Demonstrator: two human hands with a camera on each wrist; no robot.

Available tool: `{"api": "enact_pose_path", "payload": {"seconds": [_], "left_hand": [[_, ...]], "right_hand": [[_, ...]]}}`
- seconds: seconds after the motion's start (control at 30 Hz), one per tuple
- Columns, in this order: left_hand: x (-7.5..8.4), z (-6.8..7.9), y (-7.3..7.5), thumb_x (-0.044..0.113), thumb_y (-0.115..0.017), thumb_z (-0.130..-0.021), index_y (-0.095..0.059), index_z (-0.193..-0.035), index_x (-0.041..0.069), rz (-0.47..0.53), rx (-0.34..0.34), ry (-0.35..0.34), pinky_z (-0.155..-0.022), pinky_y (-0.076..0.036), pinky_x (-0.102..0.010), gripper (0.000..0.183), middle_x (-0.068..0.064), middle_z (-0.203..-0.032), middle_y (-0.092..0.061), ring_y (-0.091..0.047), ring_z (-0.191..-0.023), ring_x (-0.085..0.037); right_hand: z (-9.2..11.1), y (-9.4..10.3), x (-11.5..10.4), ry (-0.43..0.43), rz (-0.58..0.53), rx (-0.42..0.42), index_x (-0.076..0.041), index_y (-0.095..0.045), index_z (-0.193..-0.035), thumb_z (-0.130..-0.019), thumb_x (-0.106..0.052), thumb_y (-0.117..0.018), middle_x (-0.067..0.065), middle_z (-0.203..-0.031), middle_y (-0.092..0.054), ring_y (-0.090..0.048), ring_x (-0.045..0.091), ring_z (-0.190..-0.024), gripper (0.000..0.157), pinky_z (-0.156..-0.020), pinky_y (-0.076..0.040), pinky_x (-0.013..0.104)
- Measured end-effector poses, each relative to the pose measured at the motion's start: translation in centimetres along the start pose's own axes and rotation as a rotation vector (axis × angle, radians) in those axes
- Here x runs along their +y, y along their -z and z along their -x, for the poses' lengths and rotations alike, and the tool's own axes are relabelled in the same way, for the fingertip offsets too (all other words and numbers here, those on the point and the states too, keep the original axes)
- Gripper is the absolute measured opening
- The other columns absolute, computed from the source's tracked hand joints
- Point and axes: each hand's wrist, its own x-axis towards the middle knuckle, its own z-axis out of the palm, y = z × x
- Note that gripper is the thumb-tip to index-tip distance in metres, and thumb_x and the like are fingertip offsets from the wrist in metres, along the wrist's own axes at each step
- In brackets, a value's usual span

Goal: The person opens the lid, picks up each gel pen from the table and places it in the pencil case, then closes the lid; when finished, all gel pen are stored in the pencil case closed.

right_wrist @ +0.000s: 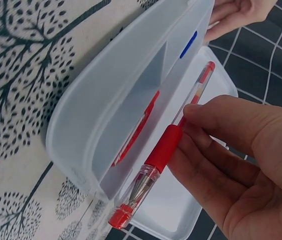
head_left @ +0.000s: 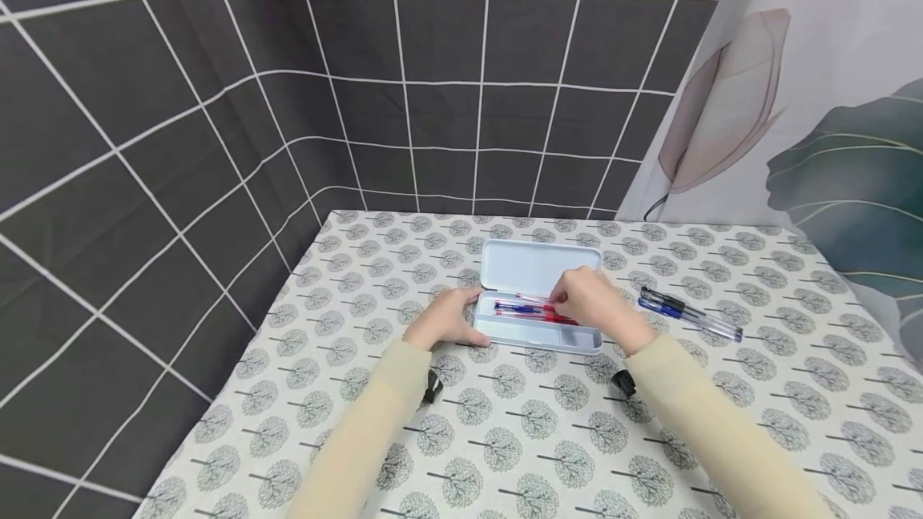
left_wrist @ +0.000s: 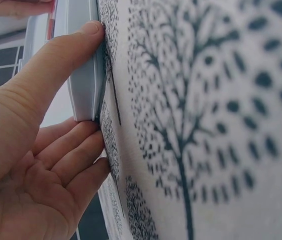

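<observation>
A light-blue pencil case (head_left: 534,340) lies open on the cloth, its lid (head_left: 530,263) folded back away from me. My left hand (head_left: 449,317) holds the case's left end, thumb (left_wrist: 76,47) along the front wall and fingers against the end. Between thumb and fingers, my right hand (head_left: 587,295) pinches a clear pen with a red grip and red cap (right_wrist: 166,147), tilted above the right part of the case. Inside the case lie a blue pen (head_left: 515,307) and another red pen (right_wrist: 136,131), partly hidden by the wall in the right wrist view.
To the right of the case, a black pen (head_left: 674,303) and a blue pen (head_left: 671,311) lie side by side on the tree-patterned cloth (head_left: 534,431). Dark cloth with white grid lines (head_left: 440,114) hangs behind and at the left; a leaf-patterned curtain (head_left: 815,118) hangs at the right.
</observation>
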Motion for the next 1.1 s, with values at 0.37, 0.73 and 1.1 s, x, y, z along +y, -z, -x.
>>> {"api": "enact_pose_path", "payload": {"seconds": [0.37, 0.73, 1.1], "left_hand": [[0.2, -0.3, -0.1, 0.028, -0.094, -0.058, -0.047, -0.145, 0.014, 0.004, -0.001, 0.002, -0.111, -0.041, -0.044, 0.099, -0.008, -0.139, -0.058, -0.056, -0.125, -0.028], [0.0, 0.3, 0.1, 0.027, -0.094, -0.058, -0.047, -0.145, 0.012, 0.022, 0.008, 0.016, -0.113, -0.039, -0.046, 0.100, -0.010, -0.142, -0.055, -0.053, -0.129, -0.030], [0.1, 0.2, -0.1, 0.025, -0.093, -0.058, -0.044, -0.147, 0.011, 0.043, 0.004, 0.025, -0.112, -0.039, -0.047, 0.102, -0.011, -0.140, -0.057, -0.055, -0.126, -0.031]], "right_hand": [[-0.2, -0.3, -0.8, 0.042, -0.019, -0.005, -0.008, -0.079, -0.083, -0.078, -0.004, -0.075, 0.009, -0.085, -0.076, -0.063, 0.013, -0.066, 0.008, -0.067, -0.057, 0.030], [-0.5, -1.3, -1.9, 0.059, -0.043, -0.060, -0.005, -0.078, -0.086, -0.078, 0.001, -0.073, 0.013, -0.086, -0.076, -0.062, 0.009, -0.061, 0.011, -0.059, -0.055, 0.020], [-0.7, -1.7, -1.5, 0.059, -0.036, -0.037, -0.006, -0.077, -0.083, -0.076, 0.002, -0.075, 0.009, -0.084, -0.075, -0.068, 0.017, -0.072, 0.011, -0.068, -0.059, 0.026]]}}
